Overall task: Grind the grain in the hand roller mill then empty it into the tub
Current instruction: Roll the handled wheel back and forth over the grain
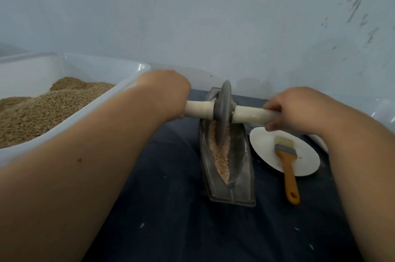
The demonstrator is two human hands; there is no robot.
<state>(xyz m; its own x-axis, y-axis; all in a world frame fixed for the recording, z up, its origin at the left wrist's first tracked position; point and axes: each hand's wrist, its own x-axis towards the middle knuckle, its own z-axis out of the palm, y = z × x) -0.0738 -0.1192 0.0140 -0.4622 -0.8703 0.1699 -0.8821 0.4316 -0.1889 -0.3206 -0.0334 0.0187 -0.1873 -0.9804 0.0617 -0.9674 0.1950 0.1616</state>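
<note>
Squarely over the middle of the scene, both hands are holding the mill's grey wheel [224, 110] by its white axle. The left hand [164, 93] is wrapping its fingers tightly round the left handle [198, 109], and the right hand [292, 108] is curling round the right handle [250, 114] in the same closed grip. The wheel is standing upright with its lower edge sitting in the far half of the boat-shaped metal trough [241, 167], pressing into the crushed grain [222, 155] that is lying along the trough's groove. The trough is resting on a dark blue cloth [171, 197], running from near to far. At the left, the pale plastic tub [119, 91] is holding a brown heap of grain [42, 112]. Just right of the trough, a white plate [307, 163] is carrying a brush [288, 167] whose orange handle is pointing toward the near side.
</note>
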